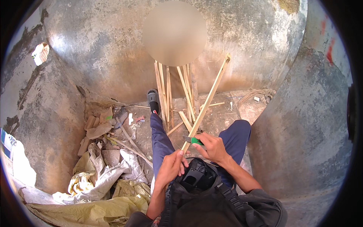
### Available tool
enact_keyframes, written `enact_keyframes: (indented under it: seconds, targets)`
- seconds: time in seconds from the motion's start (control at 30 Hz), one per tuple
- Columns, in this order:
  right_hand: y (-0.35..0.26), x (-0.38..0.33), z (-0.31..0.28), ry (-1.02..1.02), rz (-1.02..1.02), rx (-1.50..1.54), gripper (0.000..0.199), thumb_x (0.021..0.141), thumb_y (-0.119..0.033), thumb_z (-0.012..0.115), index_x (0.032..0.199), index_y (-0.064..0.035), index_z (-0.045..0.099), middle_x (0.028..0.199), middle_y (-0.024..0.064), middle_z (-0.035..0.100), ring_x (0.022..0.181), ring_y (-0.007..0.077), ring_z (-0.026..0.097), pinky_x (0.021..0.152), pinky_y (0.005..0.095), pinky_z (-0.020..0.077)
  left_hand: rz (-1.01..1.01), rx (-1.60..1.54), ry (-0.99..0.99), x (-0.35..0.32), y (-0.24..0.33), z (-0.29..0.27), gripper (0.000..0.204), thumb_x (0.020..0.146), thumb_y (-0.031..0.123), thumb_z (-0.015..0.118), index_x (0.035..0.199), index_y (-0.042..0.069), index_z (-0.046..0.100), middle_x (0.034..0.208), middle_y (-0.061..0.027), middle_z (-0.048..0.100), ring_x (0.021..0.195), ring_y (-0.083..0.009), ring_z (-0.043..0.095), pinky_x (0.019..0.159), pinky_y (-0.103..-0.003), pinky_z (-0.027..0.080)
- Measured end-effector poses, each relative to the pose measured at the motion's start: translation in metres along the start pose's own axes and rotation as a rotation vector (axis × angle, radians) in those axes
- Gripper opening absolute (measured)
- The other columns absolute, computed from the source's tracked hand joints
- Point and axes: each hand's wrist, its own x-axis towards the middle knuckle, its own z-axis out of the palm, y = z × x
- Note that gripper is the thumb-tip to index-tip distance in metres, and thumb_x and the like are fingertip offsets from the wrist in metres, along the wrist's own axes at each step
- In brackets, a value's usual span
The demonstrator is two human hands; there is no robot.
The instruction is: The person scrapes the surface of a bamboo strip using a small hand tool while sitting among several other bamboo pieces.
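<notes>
Stained concrete walls (94, 56), rubble floor, crumpled sacks (94, 181) at lower left. Split bamboo strips (166, 94) lean finished against the wall. One long pale bamboo slat (206, 102) runs upward from the lap, seemingly part-worked. Left hand (172, 166) clenched round its lower end; right hand (211, 147) grips a green-handled knife (193, 140) against it.

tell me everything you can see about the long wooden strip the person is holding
The long wooden strip is a thin, pale, straight slat, bamboo or split wood by its look. It slants from the left hand, which grips its lower end, up and to the right until its far tip rests against the stained concrete wall. The right hand presses a green-handled tool to it just above the left hand. It crosses in front of other strips leaning on the wall.
</notes>
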Motion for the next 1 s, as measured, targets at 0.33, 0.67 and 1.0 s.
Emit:
enact_keyframes:
  seconds: [0.33, 0.67, 1.0]
  targets:
    - [-0.013, -0.004, 0.001, -0.015, 0.040, -0.014, 0.025, 0.103, -0.029, 0.080, 0.115, -0.0077, 0.075, 0.097, 0.0097, 0.076, 0.080, 0.0327, 0.078, 0.067, 0.0436, 0.0607, 0.013, 0.028, 0.051, -0.002, 0.007, 0.005, 0.043, 0.125, 0.026, 0.041, 0.132, -0.003, 0.071, 0.080, -0.0084, 0.073, 0.055, -0.0115, 0.065, 0.050, -0.028, 0.053]
    - [-0.011, -0.004, 0.001, -0.023, 0.034, -0.026, 0.026, 0.102, -0.030, 0.081, 0.115, -0.0082, 0.076, 0.100, 0.0094, 0.077, 0.082, 0.0325, 0.079, 0.067, 0.0434, 0.0617, 0.007, 0.073, 0.074, -0.008, 0.011, 0.006, 0.042, 0.124, 0.026, 0.042, 0.128, -0.002, 0.072, 0.077, -0.0088, 0.073, 0.053, -0.0127, 0.065, 0.049, -0.029, 0.051]
    - [0.001, 0.004, -0.008, 0.040, 0.063, -0.071, 0.026, 0.101, -0.028, 0.080, 0.113, -0.0053, 0.077, 0.095, 0.0092, 0.078, 0.075, 0.0316, 0.077, 0.062, 0.0419, 0.0586, -0.001, 0.145, 0.094, -0.014, 0.010, 0.004, 0.041, 0.124, 0.026, 0.043, 0.127, -0.001, 0.073, 0.076, -0.0075, 0.073, 0.050, -0.0121, 0.063, 0.047, -0.029, 0.048]
